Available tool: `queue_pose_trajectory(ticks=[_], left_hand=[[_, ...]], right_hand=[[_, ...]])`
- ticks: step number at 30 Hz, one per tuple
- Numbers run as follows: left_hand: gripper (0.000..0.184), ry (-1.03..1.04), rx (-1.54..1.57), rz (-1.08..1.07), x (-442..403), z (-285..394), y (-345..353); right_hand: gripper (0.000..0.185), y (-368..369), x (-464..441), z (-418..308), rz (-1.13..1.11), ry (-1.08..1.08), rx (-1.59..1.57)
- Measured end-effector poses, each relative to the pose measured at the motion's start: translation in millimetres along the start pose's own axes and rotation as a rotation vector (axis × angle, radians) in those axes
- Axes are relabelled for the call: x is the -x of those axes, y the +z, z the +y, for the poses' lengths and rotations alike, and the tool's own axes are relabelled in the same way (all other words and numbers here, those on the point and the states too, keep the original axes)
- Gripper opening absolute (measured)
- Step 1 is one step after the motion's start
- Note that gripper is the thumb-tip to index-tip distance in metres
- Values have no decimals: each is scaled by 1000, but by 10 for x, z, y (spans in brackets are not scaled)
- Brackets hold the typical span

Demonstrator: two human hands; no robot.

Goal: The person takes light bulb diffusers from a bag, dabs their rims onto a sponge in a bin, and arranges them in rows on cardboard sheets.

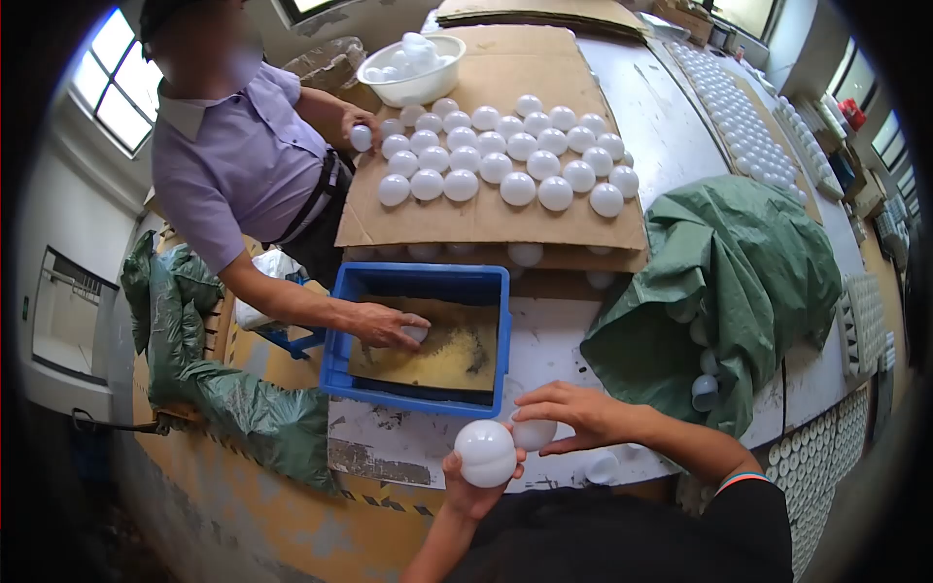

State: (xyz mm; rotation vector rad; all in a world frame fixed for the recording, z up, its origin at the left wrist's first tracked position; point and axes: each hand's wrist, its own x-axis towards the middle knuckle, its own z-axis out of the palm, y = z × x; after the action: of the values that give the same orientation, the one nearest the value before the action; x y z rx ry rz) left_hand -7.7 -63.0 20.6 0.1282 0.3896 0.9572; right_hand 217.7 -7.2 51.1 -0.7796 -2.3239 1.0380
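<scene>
My left hand (pixel 472 494) is closed around a glossy white bulb cover (pixel 486 453), holding it up near the table's front edge. Just right of it, my right hand (pixel 588 416) has its fingers and thumb about a second white bulb cover (pixel 535 433), which sits close beside the first. Ahead of my hands is a blue bin (pixel 503 340) with a sponge-like yellow-brown pad (pixel 428 321) inside. Loose yellowish powder or crumbs lie on that pad. Another white cover (pixel 603 468) lies by the table edge below my right forearm.
A co-worker (pixel 228 146) at left presses a white piece on the pad and holds another cover. Rows of covers stand on cardboard (pixel 466 228), near a white basin (pixel 413 89). At right, a green sack (pixel 729 282) spills several covers.
</scene>
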Motion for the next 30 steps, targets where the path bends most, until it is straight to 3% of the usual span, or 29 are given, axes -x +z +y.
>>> queue_pose_trajectory(ticks=[3, 5, 7, 9, 13, 16, 17, 19, 23, 25, 27, 30], left_hand=[[78, 46, -62, 91, 138, 29, 58], [77, 160, -131, 275, 205, 72, 75], [78, 153, -13, 266, 279, 85, -256], [79, 146, 100, 249, 285, 131, -410], [79, 119, -32, 257, 160, 234, -315], [79, 136, -128, 297, 27, 284, -244], [78, 132, -176, 325, 11, 292, -247], [80, 75, -138, 315, 45, 198, -638], [83, -21, -47, 218, -52, 156, -760], [81, -22, -51, 159, -179, 151, -611], [80, -62, -95, 158, -336, 134, -470], [78, -110, -157, 174, -519, 81, -233]], right_hand=[[61, 16, -126, 2, 11, 24, 8], [63, -4, -338, 95, 75, 43, -22], [63, 87, -662, 188, 160, 154, 86], [61, 365, -1022, 446, 149, 102, 106], [50, 1043, -1393, 1217, -124, 55, 495], [42, 1012, -1521, 1194, -191, -12, 683], [47, 878, -1542, 1102, -165, 1, 625], [51, 335, -1514, 794, 120, 29, 494], [54, -668, -958, 1049, 478, 395, 606], [56, -1029, -661, 1368, 543, 550, 749], [55, -1179, -550, 1821, 577, 560, 762], [55, -1348, -580, 1952, 662, 526, 817]])
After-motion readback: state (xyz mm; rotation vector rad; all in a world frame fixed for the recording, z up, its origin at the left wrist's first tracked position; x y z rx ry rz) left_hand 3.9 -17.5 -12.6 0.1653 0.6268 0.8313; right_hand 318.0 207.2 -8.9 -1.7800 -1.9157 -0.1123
